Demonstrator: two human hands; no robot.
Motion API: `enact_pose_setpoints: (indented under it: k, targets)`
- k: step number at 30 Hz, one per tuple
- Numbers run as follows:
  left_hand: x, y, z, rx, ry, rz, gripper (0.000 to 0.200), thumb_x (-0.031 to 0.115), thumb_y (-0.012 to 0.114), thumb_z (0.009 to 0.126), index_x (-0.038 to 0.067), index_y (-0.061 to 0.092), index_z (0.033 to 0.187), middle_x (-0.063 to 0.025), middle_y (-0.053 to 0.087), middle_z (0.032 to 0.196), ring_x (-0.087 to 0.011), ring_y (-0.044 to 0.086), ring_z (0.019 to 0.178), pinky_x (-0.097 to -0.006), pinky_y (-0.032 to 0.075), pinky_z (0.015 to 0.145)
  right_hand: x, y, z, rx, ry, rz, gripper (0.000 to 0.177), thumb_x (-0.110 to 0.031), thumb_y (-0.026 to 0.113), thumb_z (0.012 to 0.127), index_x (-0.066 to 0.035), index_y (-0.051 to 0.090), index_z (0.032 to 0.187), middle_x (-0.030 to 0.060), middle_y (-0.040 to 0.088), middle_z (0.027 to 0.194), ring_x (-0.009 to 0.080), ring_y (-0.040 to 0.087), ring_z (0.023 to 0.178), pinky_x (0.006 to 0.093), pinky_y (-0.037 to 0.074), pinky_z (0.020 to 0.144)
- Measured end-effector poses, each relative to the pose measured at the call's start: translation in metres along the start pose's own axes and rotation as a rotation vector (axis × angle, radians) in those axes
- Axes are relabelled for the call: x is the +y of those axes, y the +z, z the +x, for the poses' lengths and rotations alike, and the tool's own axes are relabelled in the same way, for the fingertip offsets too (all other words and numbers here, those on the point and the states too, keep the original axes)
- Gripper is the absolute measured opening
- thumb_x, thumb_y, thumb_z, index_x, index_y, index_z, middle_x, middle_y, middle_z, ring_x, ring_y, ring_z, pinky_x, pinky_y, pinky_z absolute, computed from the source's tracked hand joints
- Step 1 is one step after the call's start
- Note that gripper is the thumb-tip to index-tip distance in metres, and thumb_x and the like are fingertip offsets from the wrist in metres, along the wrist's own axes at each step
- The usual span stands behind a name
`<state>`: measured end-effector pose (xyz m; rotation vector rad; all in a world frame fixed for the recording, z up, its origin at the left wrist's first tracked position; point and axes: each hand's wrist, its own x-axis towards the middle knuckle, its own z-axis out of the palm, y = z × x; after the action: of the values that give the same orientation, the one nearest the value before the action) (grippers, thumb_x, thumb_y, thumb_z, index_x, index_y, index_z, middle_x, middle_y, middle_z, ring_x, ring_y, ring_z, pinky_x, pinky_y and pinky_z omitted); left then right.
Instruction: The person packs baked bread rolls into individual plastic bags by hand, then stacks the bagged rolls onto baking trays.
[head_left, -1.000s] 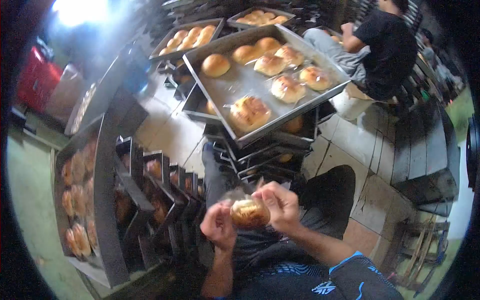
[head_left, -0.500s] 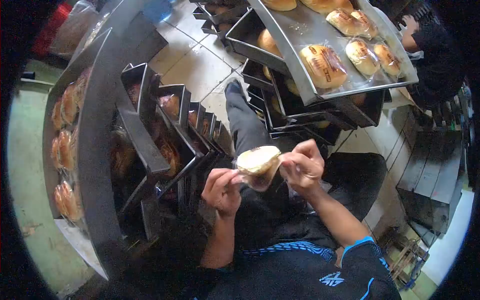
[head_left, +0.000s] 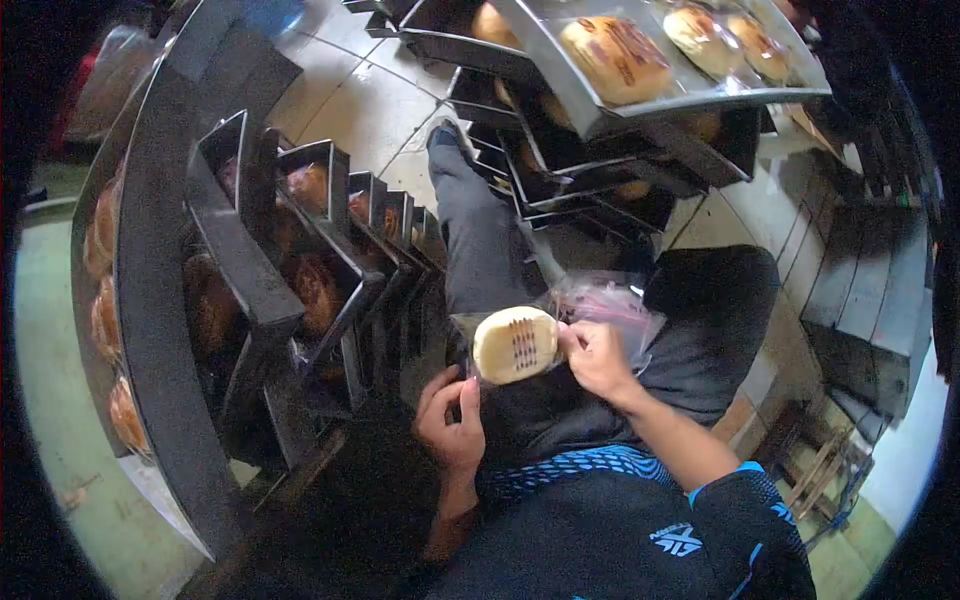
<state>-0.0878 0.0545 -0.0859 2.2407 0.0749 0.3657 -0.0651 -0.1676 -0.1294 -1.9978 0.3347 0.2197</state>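
Note:
A pale bun with dark printed marks, in a clear plastic bag, is held above my lap. My right hand pinches the bag's right edge between thumb and fingers. At the lower left corner, my left hand has its thumb and curled fingers closed on the plastic. Just behind the bun, a stack of clear bags with pink markings lies on my thigh.
Stacked metal trays of wrapped buns rise close on my left. More dark trays stand ahead, topped by a metal tray with bagged buns. To the right are metal boxes. Part of another person shows at the upper right.
The bun has turned so its printed face shows, and it now sits squarely in the bag. Both hands have lowered slightly. My view has shifted, revealing the bags on my thigh.

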Motion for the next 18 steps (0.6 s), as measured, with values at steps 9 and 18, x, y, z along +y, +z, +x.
enact_pose_setpoints:
  k: [9,18]
  targets:
    - [0.02,-0.011,0.099,-0.16,-0.409,-0.38,0.016,0.02,0.065,0.098,0.005,0.07,0.099,0.0028,0.06,0.075,-0.0011,0.046,0.054,-0.0172,0.033,0.047,-0.119,-0.026,0.041,-0.236,-0.699,-0.329,0.065,-0.02,0.083,0.072,-0.006,0.061,0.131,0.017,0.069,0.12,0.0323,0.066,0.113,0.0473,0.045,0.105]
    - [0.071,0.043,0.11,-0.2,-0.205,-0.539,0.018,0.014,0.067,0.091,0.0,0.067,0.103,-0.0036,0.066,0.088,-0.0122,0.061,0.077,-0.0272,0.051,0.072,-0.234,-0.17,0.095,0.158,-0.454,0.559,0.047,-0.03,0.067,0.095,-0.001,0.049,0.128,0.0096,0.065,0.109,0.0167,0.063,0.103,0.0284,0.047,0.095]
